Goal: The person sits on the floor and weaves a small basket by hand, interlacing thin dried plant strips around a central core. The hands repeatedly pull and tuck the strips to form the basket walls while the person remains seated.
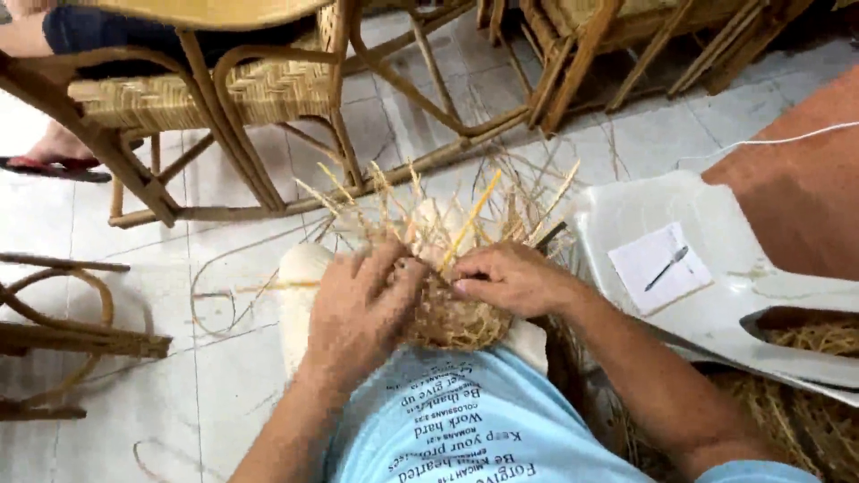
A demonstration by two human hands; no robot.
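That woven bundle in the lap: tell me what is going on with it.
A person seated in a light blue shirt works a half-woven straw piece in their lap. The left hand presses on its left side; the right hand pinches strands at the top. Loose straw ends stick upward. A rattan chair stands ahead, a white plastic chair to the right.

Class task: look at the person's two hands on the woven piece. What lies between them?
In the head view, the left hand and right hand press on a half-woven straw basket; its weave and loose upright strands fill the gap.
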